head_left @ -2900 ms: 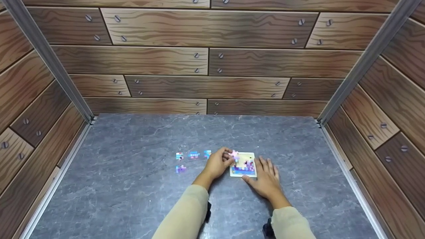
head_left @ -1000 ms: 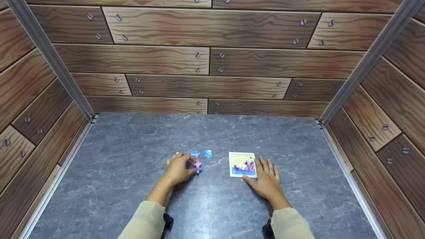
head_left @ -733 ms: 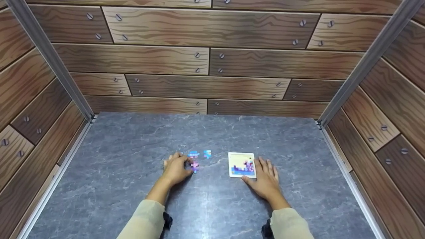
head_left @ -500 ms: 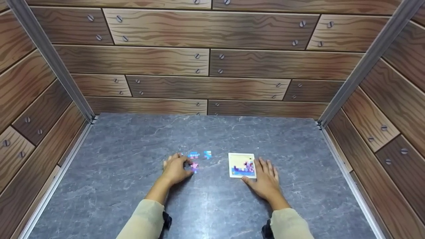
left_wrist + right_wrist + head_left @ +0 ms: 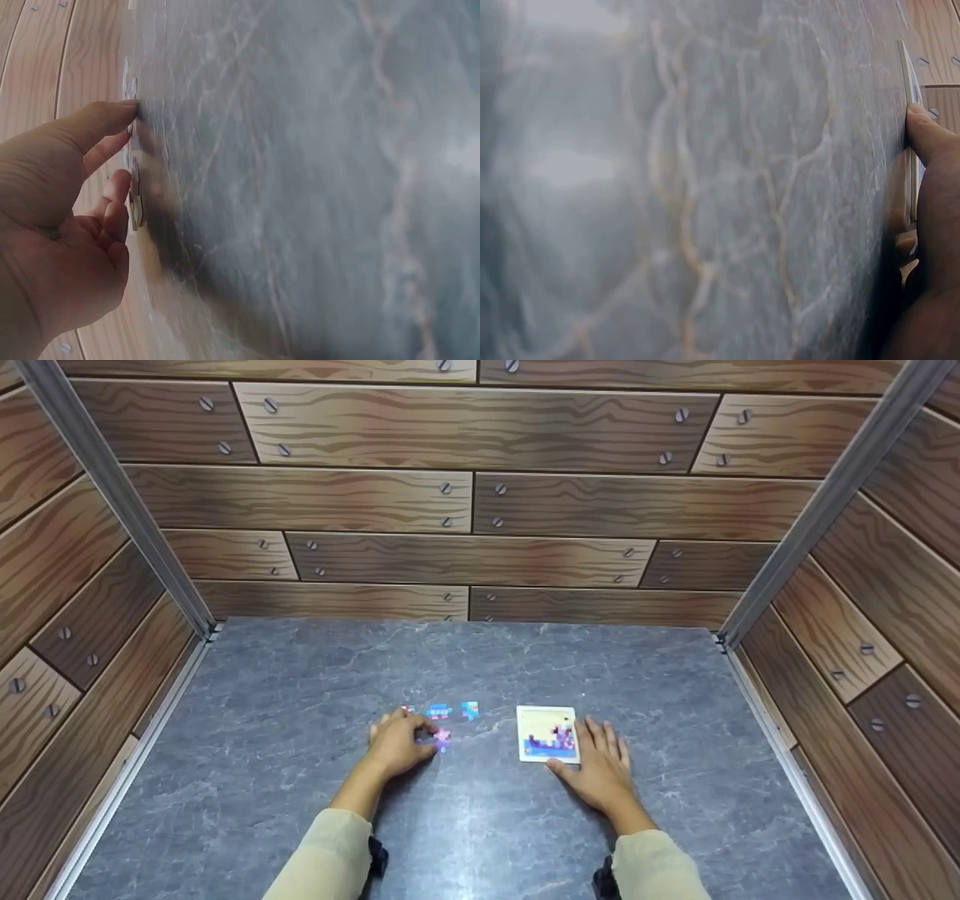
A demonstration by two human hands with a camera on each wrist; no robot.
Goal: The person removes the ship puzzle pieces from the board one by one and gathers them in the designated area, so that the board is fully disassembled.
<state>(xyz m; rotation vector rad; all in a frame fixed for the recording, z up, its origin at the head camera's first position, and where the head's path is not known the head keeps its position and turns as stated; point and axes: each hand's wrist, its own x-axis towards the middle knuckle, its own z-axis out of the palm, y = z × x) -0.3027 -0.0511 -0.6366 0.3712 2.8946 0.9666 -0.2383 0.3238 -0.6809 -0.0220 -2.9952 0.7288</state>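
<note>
My left hand (image 5: 394,745) is low over the table, left of the puzzle board. Between its thumb and index fingertips it pinches a pink-and-purple jigsaw piece (image 5: 442,736) at the table surface. In the left wrist view the thumb (image 5: 112,112) reaches the tabletop, and other thin pieces (image 5: 136,202) lie by the curled fingers. The shallow white-rimmed puzzle board (image 5: 546,712) has a partly filled picture, blue and purple along its lower part. My right hand (image 5: 600,761) lies flat along the board's right edge with fingers extended, thumb at the near edge.
Behind the held piece lie a blue jigsaw piece (image 5: 438,711) and a blue-and-yellow one (image 5: 469,709). Another piece (image 5: 407,709) is partly hidden behind the left hand. Wood-print walls (image 5: 472,495) enclose the grey marbled table (image 5: 315,660).
My left hand has carried the pink-and-purple piece leftward from the board to the loose pieces and lowered it to the table. Lately it barely moves. My right hand stays at the board.
</note>
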